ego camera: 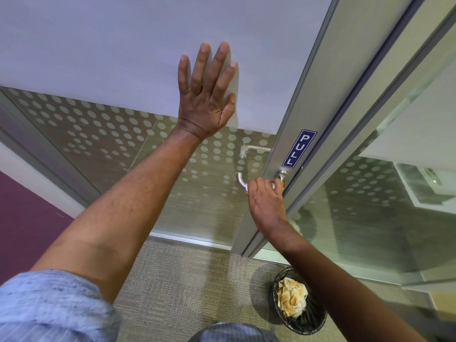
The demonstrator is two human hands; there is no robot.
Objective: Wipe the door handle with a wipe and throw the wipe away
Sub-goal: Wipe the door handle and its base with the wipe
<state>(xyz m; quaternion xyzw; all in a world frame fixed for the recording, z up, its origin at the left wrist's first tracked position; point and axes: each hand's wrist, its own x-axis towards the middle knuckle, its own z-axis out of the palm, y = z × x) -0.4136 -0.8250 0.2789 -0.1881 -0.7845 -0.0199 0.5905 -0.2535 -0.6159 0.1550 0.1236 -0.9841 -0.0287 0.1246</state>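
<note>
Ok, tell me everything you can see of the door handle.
The door handle is a brushed silver metal lever, a round bar with a curved return at its free end. It springs from a round rose on the door's aluminium stile, just below a blue PULL sign. The right hand closes over its middle, hiding most of the bar; a sliver of white, perhaps the wipe, shows under the fingers. A second handle shows through the glass.
</note>
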